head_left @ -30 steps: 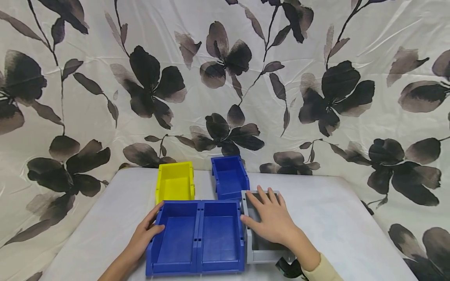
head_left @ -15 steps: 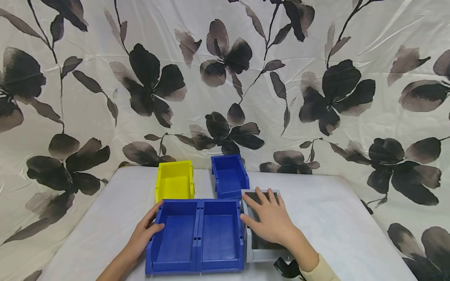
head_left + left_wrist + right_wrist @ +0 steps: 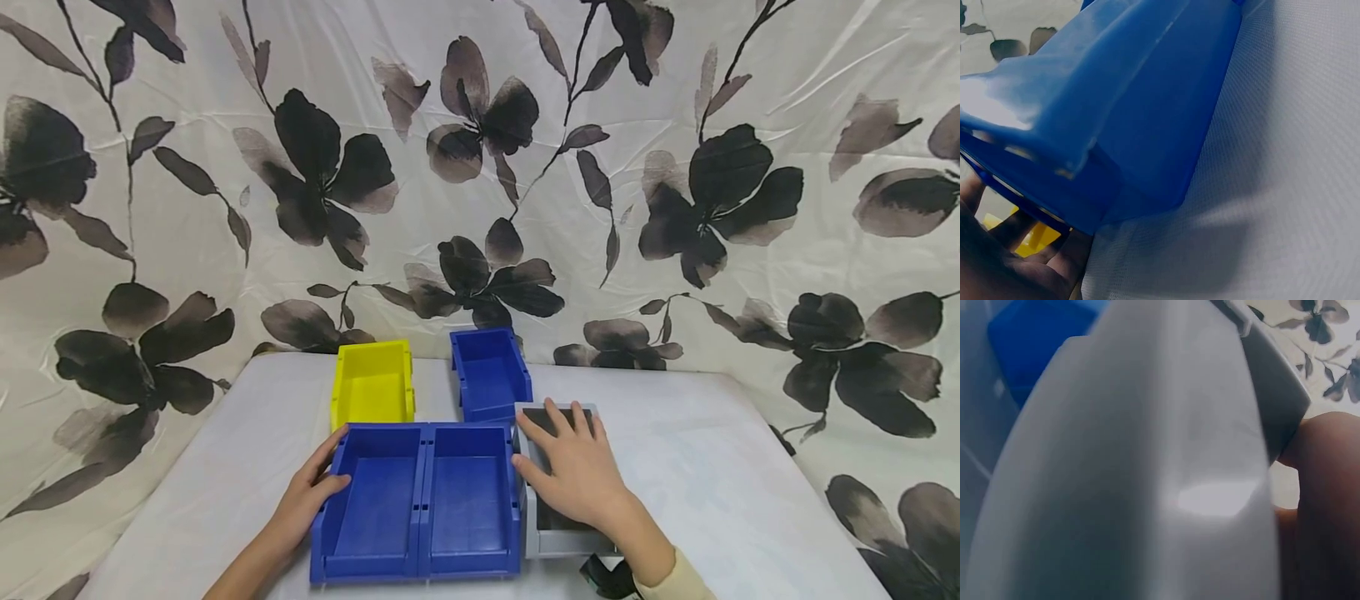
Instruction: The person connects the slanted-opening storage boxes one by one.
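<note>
Two blue storage bins stand side by side in the head view, the left one (image 3: 378, 517) joined edge to edge with the right one (image 3: 471, 508). My left hand (image 3: 303, 496) grips the outer wall of the left bin, thumb at the rim and fingers around the far corner. In the left wrist view that blue bin (image 3: 1147, 112) fills the top, and the fingers (image 3: 1072, 256) show at its lower end. Over a grey bin (image 3: 566, 545) beside the pair, my right hand (image 3: 577, 475) lies with fingers spread, thumb at the bin's left rim. The grey wall (image 3: 1135, 456) fills most of the right wrist view.
Behind the pair, a yellow bin (image 3: 372, 392) stands at the left and a smaller-looking blue bin (image 3: 491, 375) at the right. All sit on a white-covered table (image 3: 697, 467). A floral cloth (image 3: 585, 200) hangs behind. A black device (image 3: 611, 577) sits at the right wrist.
The head view has tilted down very slightly, and the right forearm has drifted a little left. Both hands keep their places on the bins.
</note>
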Demonstrator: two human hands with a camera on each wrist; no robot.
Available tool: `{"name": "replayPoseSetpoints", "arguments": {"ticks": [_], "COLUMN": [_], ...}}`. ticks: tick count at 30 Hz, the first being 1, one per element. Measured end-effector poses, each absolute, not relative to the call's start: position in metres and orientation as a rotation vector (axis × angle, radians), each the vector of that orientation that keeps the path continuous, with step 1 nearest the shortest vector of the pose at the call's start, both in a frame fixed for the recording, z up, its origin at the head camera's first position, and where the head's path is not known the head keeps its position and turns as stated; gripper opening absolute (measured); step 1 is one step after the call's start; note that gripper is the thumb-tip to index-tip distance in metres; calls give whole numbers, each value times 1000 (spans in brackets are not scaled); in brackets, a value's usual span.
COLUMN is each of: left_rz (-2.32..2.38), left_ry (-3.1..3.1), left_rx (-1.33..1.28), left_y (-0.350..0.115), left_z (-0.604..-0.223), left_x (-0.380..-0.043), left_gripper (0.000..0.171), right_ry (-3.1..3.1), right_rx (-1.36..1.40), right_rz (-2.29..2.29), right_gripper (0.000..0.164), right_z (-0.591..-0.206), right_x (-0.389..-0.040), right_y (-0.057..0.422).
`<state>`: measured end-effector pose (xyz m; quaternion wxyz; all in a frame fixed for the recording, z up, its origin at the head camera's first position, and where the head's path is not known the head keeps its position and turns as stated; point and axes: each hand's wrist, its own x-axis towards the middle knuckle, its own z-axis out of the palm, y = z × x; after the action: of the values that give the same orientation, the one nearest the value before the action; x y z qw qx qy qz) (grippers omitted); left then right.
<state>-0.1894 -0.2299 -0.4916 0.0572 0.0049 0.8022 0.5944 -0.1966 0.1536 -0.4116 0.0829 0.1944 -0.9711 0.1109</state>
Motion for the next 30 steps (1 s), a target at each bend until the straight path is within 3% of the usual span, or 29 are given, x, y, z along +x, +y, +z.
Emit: {"name": "replayPoseSetpoints", "arguments": {"ticks": [30], "left_rz": [1798], "left_ry": [2442], "left_rx": [29], "left_y": [-230], "left_z": [-494], "left_x": [-190], "left_gripper": [68], "right_ry": [-2868], "right_rx": [534], "right_rz": [316], "right_gripper": [62], "right_z": [-434], "right_x": [-198], "right_y": [151]}}
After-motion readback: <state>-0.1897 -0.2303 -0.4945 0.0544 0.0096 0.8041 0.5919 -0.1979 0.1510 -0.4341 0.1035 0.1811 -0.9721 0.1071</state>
